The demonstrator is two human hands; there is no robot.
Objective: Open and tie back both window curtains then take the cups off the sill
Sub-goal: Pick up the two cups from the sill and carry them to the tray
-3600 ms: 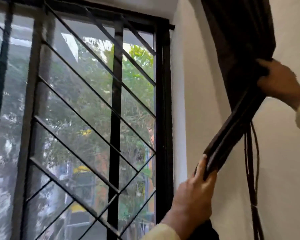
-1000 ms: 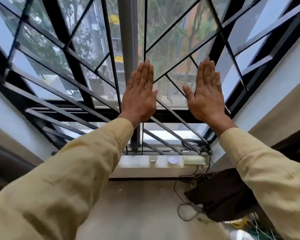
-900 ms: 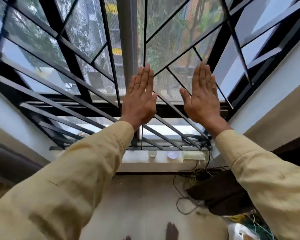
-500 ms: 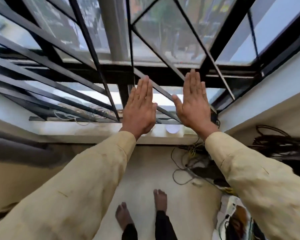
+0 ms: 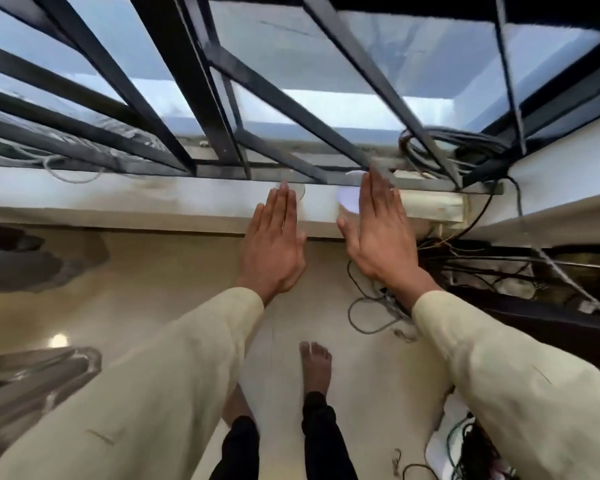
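Window bars (image 5: 201, 98) are taking up the whole top half, and the pale sill (image 5: 153, 199) is running straight across under them. A messy bundle of cables (image 5: 454, 143) is sitting at the sill's right end and spilling down toward the floor.

Both hands are hovering flat over the sill's front edge, fingers straight and together, gripping nothing. The left hand (image 5: 274, 244) and the right hand (image 5: 378, 233) are side by side.

The cups are sitting on the sill right at the fingertips. The small cup (image 5: 301, 197) is peeking out just past the left fingertips. The white cup (image 5: 347, 202) is showing between the hands, tucked against the right hand's thumb side. Can't tell if either hand is actually touching a cup, it's all a bit blurry.

What I'd be worrying about: flat fingers could end up nudging a cup back into the bars, or tipping it off the front edge onto the floor. The right hand is also working close to those cables, so a snag could be dragging stuff along.
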